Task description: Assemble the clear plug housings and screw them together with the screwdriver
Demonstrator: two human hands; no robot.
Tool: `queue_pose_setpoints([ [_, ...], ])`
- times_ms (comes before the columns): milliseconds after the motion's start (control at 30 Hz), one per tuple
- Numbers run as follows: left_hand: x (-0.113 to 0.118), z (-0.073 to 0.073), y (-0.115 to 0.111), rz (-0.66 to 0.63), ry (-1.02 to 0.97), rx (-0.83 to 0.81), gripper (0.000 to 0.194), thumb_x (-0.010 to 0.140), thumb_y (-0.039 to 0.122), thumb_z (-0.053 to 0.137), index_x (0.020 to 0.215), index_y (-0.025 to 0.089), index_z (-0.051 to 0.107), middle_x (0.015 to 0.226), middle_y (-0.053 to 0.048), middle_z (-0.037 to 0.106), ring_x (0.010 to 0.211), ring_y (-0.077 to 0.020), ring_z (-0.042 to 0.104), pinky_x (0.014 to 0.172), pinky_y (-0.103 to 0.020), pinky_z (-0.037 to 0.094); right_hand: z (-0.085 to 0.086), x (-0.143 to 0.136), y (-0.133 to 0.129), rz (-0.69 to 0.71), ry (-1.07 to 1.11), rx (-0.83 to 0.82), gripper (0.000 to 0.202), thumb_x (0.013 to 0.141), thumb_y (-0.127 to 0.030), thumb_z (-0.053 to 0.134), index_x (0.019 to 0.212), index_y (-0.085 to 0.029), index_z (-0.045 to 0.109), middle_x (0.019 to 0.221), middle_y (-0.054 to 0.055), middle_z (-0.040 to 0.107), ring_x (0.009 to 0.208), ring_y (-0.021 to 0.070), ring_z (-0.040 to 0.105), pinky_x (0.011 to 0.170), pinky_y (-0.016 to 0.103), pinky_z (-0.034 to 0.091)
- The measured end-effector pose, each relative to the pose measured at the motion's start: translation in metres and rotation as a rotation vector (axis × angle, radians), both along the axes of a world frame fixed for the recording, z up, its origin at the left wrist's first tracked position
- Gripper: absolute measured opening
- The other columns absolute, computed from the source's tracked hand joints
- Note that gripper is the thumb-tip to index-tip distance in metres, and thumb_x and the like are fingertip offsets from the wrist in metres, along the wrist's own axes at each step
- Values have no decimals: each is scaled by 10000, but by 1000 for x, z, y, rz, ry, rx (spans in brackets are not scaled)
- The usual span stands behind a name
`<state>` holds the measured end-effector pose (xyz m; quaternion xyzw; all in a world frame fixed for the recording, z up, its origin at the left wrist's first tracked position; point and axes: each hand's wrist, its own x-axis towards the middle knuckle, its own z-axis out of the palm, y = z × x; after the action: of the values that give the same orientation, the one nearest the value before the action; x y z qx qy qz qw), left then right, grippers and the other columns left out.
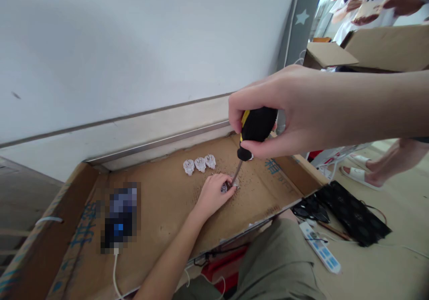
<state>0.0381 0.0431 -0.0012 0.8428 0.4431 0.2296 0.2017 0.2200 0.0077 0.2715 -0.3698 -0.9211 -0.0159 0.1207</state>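
My right hand is wrapped round the black and yellow handle of a screwdriver, whose shaft slants down to a small pale plug part. That part lies on the cardboard, pinned there by the fingers of my left hand; the fingers partly cover it. Three white plug parts with metal pins stand in a row on the cardboard, beyond my left hand. Another small white piece shows just behind the screwdriver's collar, mostly hidden.
A phone-like device, pixelated, lies at left on the cardboard tray with a white cable. To the right on the floor are a power strip and a black panel. People stand beyond an open carton.
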Motion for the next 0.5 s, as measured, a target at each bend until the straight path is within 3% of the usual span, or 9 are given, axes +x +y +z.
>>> queue_pose_setpoints([
  [200,0,0,0,0,17,6,95,822,308,578,856,219,578,927,-6,670,914,-186,590,837,-338,394,3,0,-5,-39,-15,122,139,721,-245,684,806,-234,575,724,-92,573,553,37,386,504,204,308],
  [367,0,1,-1,-4,15,-4,89,823,305,580,854,221,580,933,-4,670,925,-189,591,843,-340,389,3,-2,-5,-17,-19,38,131,743,-233,667,813,-220,558,749,-106,565,625,17,432,540,192,350],
  [500,1,2,-2,-8,3,-9,76,821,293,584,845,221,580,933,1,670,926,-186,592,845,-338,388,2,-2,1,-5,-8,76,139,722,-237,678,790,-210,560,677,-90,541,599,24,427,516,204,313],
])
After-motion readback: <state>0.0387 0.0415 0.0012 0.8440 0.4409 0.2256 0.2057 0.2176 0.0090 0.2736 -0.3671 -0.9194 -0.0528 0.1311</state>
